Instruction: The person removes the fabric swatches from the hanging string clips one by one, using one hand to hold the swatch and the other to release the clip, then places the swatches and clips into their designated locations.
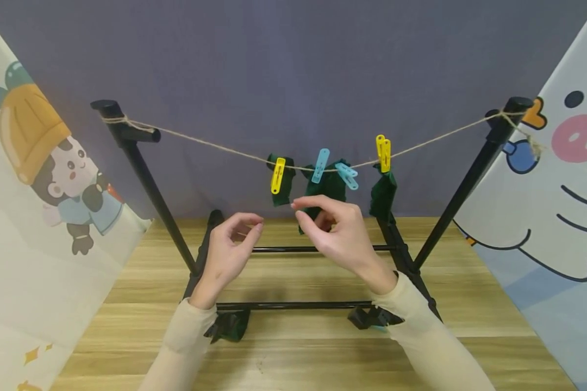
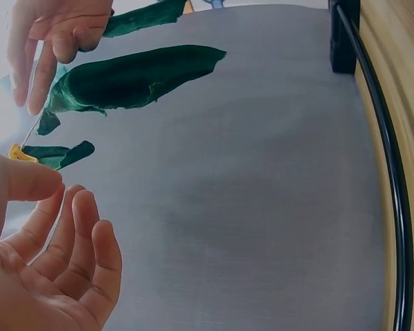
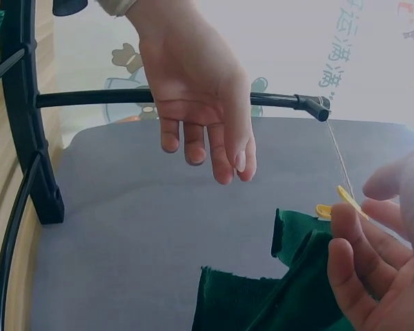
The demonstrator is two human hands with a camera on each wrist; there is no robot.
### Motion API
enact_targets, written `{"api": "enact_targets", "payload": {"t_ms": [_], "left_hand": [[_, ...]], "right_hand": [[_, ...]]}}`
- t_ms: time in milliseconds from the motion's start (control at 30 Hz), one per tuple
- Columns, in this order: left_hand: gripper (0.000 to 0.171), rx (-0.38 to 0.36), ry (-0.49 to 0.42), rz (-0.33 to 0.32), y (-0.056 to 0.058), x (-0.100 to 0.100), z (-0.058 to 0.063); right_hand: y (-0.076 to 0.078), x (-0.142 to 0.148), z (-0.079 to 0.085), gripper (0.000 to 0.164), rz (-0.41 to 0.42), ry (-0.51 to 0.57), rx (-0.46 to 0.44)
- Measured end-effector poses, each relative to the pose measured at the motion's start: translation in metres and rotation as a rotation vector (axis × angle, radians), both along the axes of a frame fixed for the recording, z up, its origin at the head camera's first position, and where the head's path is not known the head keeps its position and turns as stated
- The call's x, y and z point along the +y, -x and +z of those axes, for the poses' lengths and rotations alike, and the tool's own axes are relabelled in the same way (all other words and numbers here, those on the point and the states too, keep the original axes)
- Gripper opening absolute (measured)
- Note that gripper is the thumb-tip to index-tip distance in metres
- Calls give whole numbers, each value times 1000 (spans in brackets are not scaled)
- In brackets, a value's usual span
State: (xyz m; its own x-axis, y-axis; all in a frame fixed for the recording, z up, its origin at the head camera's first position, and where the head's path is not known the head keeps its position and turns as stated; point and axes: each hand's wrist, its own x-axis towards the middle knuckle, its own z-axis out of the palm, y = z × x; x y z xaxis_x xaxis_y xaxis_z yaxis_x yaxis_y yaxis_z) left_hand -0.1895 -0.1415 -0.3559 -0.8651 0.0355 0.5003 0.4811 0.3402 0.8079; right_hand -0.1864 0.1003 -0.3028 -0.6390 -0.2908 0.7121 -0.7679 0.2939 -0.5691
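Observation:
My left hand (image 1: 231, 247) hovers with loosely bent fingers in front of the rack, holding nothing. Closer to the line, my right hand (image 1: 339, 231) has thumb and forefinger apart, nothing between them; it hides part of the middle dark green cloth (image 1: 329, 190). Two blue clothespins (image 1: 320, 165) fix that cloth to a twine line (image 1: 205, 143). Left of it, a yellow clothespin (image 1: 278, 175) holds a small green cloth (image 1: 286, 187). On the right, yellow clothespins (image 1: 384, 153) sit above another narrow green cloth (image 1: 383, 196). Neither hand visibly touches line or cloth.
A black tube rack has a left post (image 1: 156, 195) and a right post (image 1: 464, 195) with the twine tied between them. Its lower crossbar (image 1: 293, 305) runs above the wooden tabletop (image 1: 293, 358). Dark green pieces (image 1: 232, 326) lie near both forearms. Printed panels flank the sides.

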Motion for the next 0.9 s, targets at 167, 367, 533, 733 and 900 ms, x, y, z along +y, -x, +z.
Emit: {"api": "enact_targets", "payload": {"t_ms": [167, 367, 533, 733, 900], "left_hand": [[13, 3, -15, -1, 2, 1, 1], [15, 7, -22, -12, 7, 4, 3], [18, 14, -22, -7, 10, 6, 6], [22, 26, -75, -13, 13, 8, 11], [24, 33, -93, -21, 15, 10, 14]], "right_hand": [[1, -6, 4, 26, 8, -12, -6], [2, -13, 9, 34, 12, -18, -40], [4, -17, 12, 39, 4, -5, -85], [5, -22, 16, 48, -7, 14, -174], [5, -27, 19, 51, 27, 52, -238]]}}
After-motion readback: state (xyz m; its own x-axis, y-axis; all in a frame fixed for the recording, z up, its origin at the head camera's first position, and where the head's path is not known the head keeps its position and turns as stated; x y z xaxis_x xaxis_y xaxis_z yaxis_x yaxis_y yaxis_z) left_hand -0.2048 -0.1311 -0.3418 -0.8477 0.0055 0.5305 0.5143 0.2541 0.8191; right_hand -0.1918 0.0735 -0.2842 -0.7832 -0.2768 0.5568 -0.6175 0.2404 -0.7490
